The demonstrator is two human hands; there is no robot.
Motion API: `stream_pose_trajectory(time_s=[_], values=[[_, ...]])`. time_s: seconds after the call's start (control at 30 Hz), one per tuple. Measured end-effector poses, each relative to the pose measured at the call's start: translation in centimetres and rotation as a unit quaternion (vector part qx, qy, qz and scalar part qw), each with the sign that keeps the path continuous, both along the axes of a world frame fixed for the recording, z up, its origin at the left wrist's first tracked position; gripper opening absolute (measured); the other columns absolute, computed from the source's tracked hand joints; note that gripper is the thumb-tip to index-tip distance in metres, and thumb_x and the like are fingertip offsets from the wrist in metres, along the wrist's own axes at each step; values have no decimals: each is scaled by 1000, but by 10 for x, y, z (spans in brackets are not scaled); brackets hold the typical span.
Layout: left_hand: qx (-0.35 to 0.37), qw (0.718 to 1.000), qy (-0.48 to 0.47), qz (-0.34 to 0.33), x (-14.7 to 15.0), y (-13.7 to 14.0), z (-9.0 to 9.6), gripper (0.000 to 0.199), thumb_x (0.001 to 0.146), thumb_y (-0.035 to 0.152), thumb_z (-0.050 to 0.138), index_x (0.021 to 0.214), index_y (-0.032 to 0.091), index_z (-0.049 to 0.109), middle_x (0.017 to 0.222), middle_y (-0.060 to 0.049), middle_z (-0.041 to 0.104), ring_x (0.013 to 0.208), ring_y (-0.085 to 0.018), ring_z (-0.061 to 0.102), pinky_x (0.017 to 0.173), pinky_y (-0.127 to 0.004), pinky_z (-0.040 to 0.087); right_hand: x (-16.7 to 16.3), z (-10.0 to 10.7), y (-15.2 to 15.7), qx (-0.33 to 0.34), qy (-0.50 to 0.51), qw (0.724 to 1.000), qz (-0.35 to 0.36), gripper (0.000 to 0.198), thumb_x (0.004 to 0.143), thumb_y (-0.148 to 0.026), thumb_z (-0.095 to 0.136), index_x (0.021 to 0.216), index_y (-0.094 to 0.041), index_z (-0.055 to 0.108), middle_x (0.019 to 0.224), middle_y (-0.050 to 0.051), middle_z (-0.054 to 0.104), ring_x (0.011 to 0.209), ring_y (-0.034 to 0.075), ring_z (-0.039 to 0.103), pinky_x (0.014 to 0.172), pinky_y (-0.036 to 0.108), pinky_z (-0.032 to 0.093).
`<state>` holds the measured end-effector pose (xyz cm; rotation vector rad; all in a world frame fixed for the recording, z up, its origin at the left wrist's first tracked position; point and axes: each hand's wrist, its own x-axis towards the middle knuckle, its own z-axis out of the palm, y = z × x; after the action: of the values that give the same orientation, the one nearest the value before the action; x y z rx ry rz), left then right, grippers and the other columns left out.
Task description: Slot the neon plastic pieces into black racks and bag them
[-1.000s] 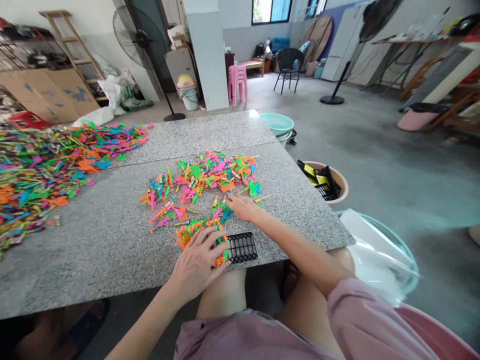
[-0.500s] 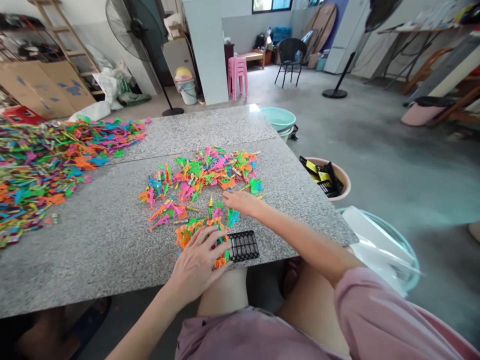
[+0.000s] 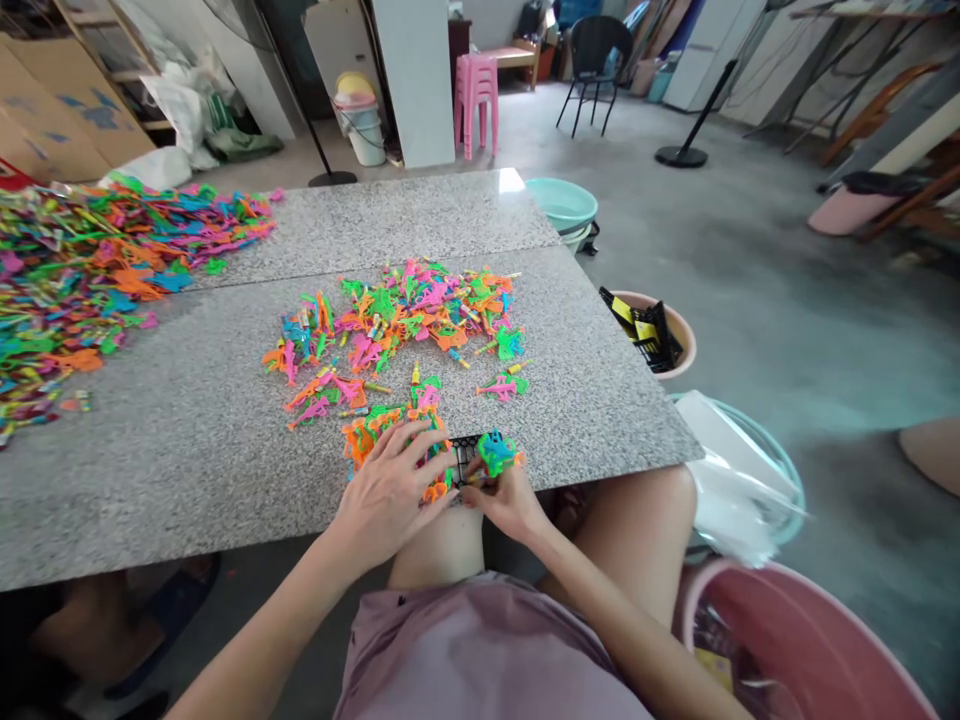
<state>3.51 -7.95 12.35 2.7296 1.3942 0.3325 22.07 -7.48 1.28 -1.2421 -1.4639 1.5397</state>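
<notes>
On the granite tabletop near its front edge lies a black grid tray [image 3: 466,447], its left part packed with bright plastic toy pieces [image 3: 365,437] in orange, green and pink. My left hand [image 3: 392,487] rests across the packed pieces and the tray, fingers spread, hiding much of both. At the tray's right end, my right hand [image 3: 510,503] grips a small bunch of green and blue plastic pieces [image 3: 496,452]. Just beyond the tray, a few pink and green pieces [image 3: 504,386] lie loose.
A loose heap of coloured pieces [image 3: 427,305] lies mid-table, and a much larger pile [image 3: 112,260] covers the far left. Right of the table are a tub of black trays [image 3: 651,335], clear plastic sheets [image 3: 724,470] and a pink tub [image 3: 817,620]. Someone's knee [image 3: 934,450] shows at far right.
My right hand has come back from the loose pieces to the tray's right end, now with green and blue pieces in it. My left hand stays on the tray. The view has tilted down.
</notes>
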Motion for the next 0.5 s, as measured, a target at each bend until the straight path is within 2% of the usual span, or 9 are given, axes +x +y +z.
stream_pose_trajectory(time_s=[0.07,0.13,0.23,0.3,0.4,0.5], values=[[1,1000,2,0,0,0,0,26,92,31,59,115,21,63,128,-8,58,129,-30,42,108,-50,40,-6,1,0,20,-22,999,10,10,79,-24,60,86,-21,54,65,-2,65,59,16,67,56,25,51],[2,1000,3,1,1,0,1,25,92,31,59,114,22,63,128,-8,58,129,-29,42,108,-50,40,-7,5,5,49,-101,994,19,7,78,-22,61,83,-21,56,65,-1,66,59,17,66,56,24,48],[5,1000,4,-2,2,0,1,25,91,30,60,114,22,62,128,-8,58,129,-29,43,108,-50,40,-3,13,12,109,-241,964,26,9,73,-22,68,75,-20,59,66,1,67,62,18,65,58,24,43],[7,1000,5,-2,2,0,1,25,90,30,61,114,21,62,128,-8,58,129,-29,43,108,-50,41,-3,18,13,135,-286,948,40,9,72,-20,69,74,-20,60,65,0,67,63,17,64,58,23,40],[8,1000,2,2,1,0,-1,24,90,31,61,112,22,63,129,-7,58,129,-29,43,108,-51,40,-2,20,13,132,-263,954,59,10,71,-18,69,73,-20,59,61,-2,63,58,15,60,56,22,37],[9,1000,1,1,0,0,-2,24,90,29,61,114,23,63,129,-7,58,129,-29,43,108,-51,41,5,17,20,113,-141,984,3,4,76,-22,64,77,-20,61,68,-1,64,58,14,57,55,23,40]])
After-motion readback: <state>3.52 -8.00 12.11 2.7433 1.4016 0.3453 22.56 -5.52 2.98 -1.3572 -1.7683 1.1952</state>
